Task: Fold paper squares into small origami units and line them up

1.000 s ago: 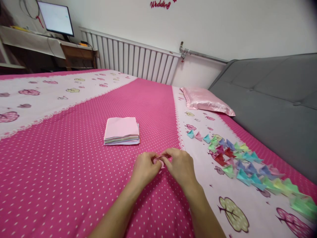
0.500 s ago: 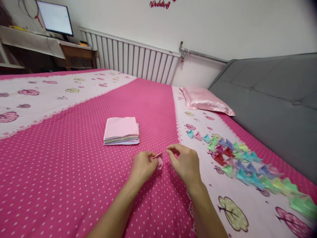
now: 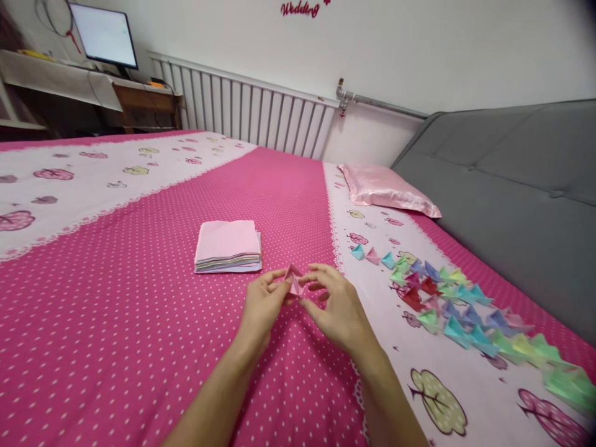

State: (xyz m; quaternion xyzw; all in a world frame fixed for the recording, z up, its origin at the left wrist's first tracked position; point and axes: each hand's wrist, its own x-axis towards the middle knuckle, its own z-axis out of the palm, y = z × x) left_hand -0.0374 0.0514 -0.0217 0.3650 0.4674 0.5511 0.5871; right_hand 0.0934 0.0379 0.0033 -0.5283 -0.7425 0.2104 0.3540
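Note:
A small pink paper boat, its peak pointing up and its folds spread, is between my two hands above the dotted bedspread. My left hand pinches its left side between thumb and fingers. On the right side, the curved fingertips and thumb of my right hand are at the boat's edge and lower corner, the other fingers spread apart. Part of the paper is hidden behind my fingers. Beyond my left hand lies a stack of square coloured paper, a pink sheet on top.
Several folded paper boats in many colours stand in rows on the right of the bed. A pink satin pillow lies behind them, against a grey headboard. A radiator and a desk with a monitor are at the back.
My right hand has moved left to the pink paper boat, its fingers spreading from a pinch. The boat has been turned upright and its folds show more. My left hand has shifted slightly up.

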